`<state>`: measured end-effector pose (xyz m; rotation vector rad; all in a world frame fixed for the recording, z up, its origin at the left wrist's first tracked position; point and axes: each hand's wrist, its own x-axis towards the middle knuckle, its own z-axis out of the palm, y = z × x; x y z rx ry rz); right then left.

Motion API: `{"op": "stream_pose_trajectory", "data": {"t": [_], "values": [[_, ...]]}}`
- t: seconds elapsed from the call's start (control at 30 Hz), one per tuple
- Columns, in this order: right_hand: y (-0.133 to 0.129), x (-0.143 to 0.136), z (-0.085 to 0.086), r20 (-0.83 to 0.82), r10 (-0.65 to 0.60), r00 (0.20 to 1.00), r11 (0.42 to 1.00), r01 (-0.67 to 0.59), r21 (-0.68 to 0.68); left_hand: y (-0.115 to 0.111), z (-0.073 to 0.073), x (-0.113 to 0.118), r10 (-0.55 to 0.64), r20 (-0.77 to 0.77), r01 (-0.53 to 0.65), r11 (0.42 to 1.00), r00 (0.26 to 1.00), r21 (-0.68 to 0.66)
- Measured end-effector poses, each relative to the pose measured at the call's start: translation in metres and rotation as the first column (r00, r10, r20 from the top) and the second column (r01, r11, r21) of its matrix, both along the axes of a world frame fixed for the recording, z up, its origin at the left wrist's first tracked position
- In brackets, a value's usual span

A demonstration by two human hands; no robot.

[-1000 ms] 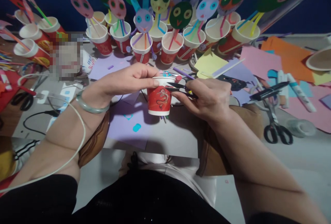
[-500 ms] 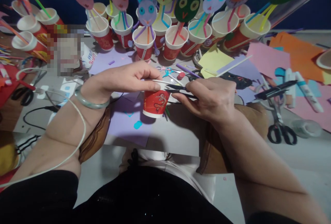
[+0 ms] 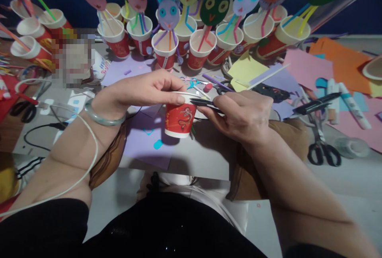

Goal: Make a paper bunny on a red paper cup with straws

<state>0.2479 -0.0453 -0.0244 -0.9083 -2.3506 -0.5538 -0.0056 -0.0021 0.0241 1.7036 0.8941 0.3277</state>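
Observation:
A red paper cup (image 3: 180, 121) with a white rim and a dark dragon print hangs between my hands, above the table. My left hand (image 3: 158, 91) pinches its rim, thumb on the near outer side and fingers toward the inside. With my right hand (image 3: 243, 113) I grip a pair of scissors (image 3: 205, 103). Their dark blades point left, and the tips touch the cup just below its rim on the right side. The scissor handles are hidden in my palm.
Behind stand several red paper cups (image 3: 164, 57) holding egg-shaped paper faces on coloured straws. Purple paper (image 3: 143, 150) with blue scraps lies below the held cup. To the right are more scissors (image 3: 324, 155), a tape roll (image 3: 352, 148), markers (image 3: 355, 107) and coloured paper (image 3: 310, 65).
The scissor blades have come closer together at the cup's rim. The cup has turned slightly more upright, showing more of its front. My left hand keeps its pinch.

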Motion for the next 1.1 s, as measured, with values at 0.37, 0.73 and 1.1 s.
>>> {"op": "stream_pose_trajectory", "data": {"t": [0.37,0.73,1.1], "values": [[-0.002,-0.001,0.002,0.043,-0.019,0.999,0.980,0.028,-0.197,-0.003,0.006,0.002,-0.008,-0.001,0.008,1.000,1.000,-0.023],[-0.001,-0.001,0.002,0.026,0.058,0.998,0.972,-0.051,-0.231,-0.003,0.002,-0.001,-0.148,0.028,0.150,0.982,0.989,-0.115],[0.000,-0.002,0.007,-0.035,0.229,0.973,0.972,-0.230,-0.052,-0.002,-0.003,-0.003,0.087,0.013,-0.088,0.996,0.996,0.018]]}}
